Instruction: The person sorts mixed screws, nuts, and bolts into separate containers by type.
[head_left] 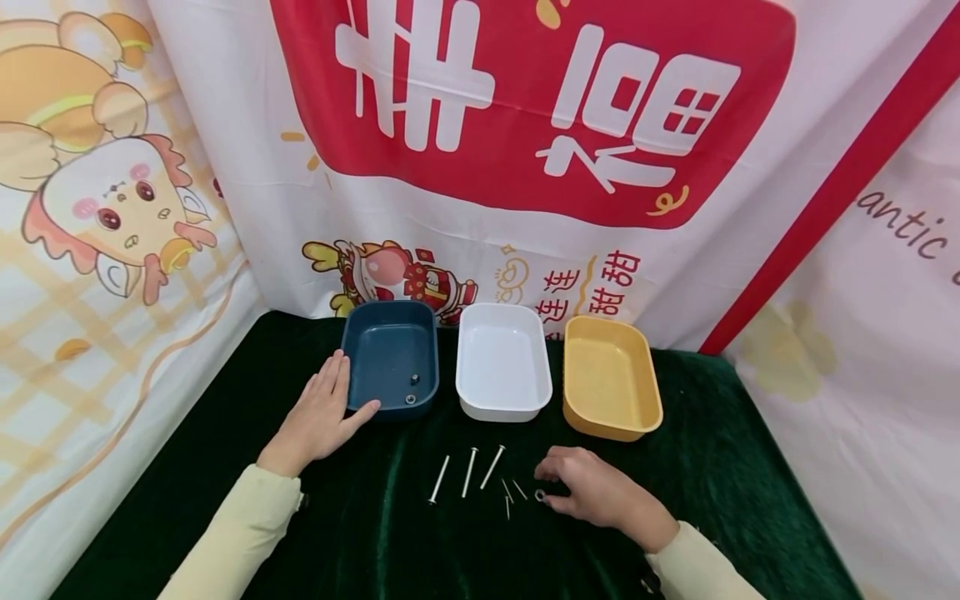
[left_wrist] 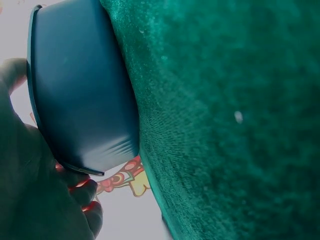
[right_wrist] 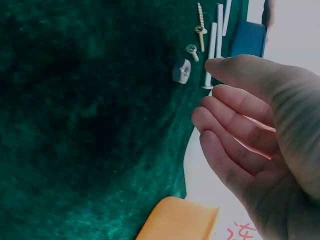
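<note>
My left hand [head_left: 318, 412] rests against the blue tray [head_left: 386, 354], its straight fingers along the left rim and the thumb over the front corner. In the left wrist view the tray's outer wall [left_wrist: 82, 90] rises beside that hand. Two small nuts [head_left: 410, 399] lie inside. Over the cloth, my right hand [head_left: 592, 487] has loosely bent fingers, with thumb and fingers apart and nothing visibly between them. Close by the thumb tip, a hex nut [right_wrist: 182, 71] stands on the cloth, apart from the thumb in the right wrist view.
Left of the right hand lie three long bolts [head_left: 469, 472] and three small screws [head_left: 520, 489]. A white tray [head_left: 504, 408] and a yellow tray [head_left: 611, 429] stand right of the blue one. Dark green cloth [head_left: 352, 517] covers the table; printed curtains [head_left: 247, 167] enclose it.
</note>
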